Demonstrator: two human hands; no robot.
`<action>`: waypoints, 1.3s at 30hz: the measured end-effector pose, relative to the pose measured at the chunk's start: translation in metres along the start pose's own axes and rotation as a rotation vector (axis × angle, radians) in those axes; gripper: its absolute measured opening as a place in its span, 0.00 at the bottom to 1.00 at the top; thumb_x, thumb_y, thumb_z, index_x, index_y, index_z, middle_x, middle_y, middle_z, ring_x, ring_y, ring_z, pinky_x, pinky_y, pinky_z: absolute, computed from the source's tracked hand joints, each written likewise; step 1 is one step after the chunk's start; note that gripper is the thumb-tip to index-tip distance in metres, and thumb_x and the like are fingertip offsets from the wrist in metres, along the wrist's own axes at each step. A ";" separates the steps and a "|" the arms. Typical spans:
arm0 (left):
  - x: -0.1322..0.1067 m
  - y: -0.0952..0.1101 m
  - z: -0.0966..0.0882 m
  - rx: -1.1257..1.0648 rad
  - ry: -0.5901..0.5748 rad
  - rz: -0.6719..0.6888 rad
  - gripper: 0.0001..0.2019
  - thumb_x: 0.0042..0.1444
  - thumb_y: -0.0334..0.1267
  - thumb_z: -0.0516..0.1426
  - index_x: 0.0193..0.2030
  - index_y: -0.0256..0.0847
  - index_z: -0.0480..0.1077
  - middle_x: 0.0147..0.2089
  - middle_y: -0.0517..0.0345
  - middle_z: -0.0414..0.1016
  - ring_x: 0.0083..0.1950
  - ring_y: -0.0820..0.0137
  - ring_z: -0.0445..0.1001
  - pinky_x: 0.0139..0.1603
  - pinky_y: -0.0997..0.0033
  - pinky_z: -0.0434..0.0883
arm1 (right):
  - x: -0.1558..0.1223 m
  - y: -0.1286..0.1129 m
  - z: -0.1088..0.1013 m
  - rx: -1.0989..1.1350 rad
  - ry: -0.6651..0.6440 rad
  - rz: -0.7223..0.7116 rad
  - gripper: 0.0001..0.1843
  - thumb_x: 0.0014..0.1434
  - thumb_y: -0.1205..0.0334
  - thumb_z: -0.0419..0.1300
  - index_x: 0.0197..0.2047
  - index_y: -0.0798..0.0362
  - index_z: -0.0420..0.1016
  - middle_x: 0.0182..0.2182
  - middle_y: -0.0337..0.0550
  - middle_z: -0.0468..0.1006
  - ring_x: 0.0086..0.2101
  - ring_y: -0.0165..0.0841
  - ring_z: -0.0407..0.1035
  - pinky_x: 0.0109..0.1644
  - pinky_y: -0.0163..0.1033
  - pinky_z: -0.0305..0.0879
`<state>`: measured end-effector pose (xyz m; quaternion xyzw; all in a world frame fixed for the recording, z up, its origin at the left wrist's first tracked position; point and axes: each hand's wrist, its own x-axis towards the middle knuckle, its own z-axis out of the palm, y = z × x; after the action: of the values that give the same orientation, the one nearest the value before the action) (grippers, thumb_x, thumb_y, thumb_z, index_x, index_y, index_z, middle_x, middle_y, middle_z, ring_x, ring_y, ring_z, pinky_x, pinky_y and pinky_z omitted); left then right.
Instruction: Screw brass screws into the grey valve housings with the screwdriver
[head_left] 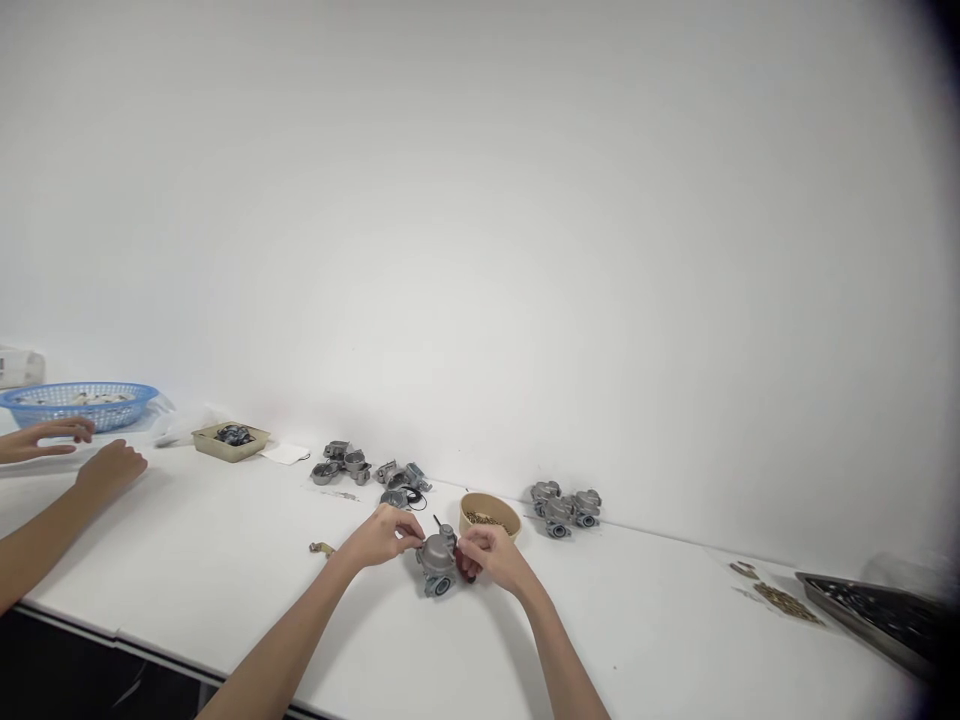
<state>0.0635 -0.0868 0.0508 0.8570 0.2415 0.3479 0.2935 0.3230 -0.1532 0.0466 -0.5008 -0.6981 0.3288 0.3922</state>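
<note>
A grey metal carburetor [437,553] stands on the white table in front of me, its rounded cover up and a round opening facing me. A short dark rod sticks up behind it. My left hand [382,534] grips the carburetor's left edge between thumb and fingertips. At its right side, my right hand [495,556] has its fingers pinched together. Something dark red [464,565] shows under those fingers, mostly hidden, so its kind cannot be made out. Just behind my right hand is a tan bowl [491,502] of small brass-coloured parts.
Other carburetors [566,508] stand back right; grey metal housings [343,463] sit back left. A brass-coloured piece [322,549] lies left. At far right are small brass parts [787,602] and a dark tray [877,615]. Another person's hands [112,470] are near a blue basket [82,405] and beige tray [229,442].
</note>
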 end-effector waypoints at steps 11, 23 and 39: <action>-0.001 0.000 0.000 0.124 -0.019 0.009 0.06 0.54 0.36 0.62 0.35 0.41 0.82 0.36 0.55 0.84 0.39 0.66 0.80 0.42 0.72 0.74 | -0.001 0.025 0.008 -0.518 0.128 0.077 0.15 0.45 0.61 0.68 0.37 0.51 0.72 0.30 0.39 0.78 0.30 0.34 0.70 0.31 0.34 0.57; -0.006 0.018 -0.003 0.219 0.076 0.158 0.17 0.59 0.44 0.58 0.54 0.46 0.73 0.57 0.50 0.74 0.46 0.64 0.76 0.43 0.69 0.74 | 0.004 -0.003 -0.009 -0.420 0.505 -0.223 0.12 0.63 0.60 0.54 0.47 0.52 0.74 0.43 0.50 0.78 0.42 0.41 0.72 0.46 0.43 0.68; -0.019 0.026 0.037 0.573 0.083 0.312 0.19 0.55 0.30 0.61 0.52 0.54 0.72 0.57 0.57 0.70 0.49 0.63 0.70 0.50 0.63 0.69 | -0.011 -0.035 -0.014 0.078 0.940 -0.497 0.19 0.65 0.51 0.58 0.55 0.52 0.69 0.40 0.48 0.78 0.36 0.38 0.78 0.44 0.48 0.78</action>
<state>0.0845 -0.1297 0.0380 0.9166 0.2070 0.3411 -0.0267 0.3225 -0.1727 0.0805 -0.3984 -0.5320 -0.0080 0.7471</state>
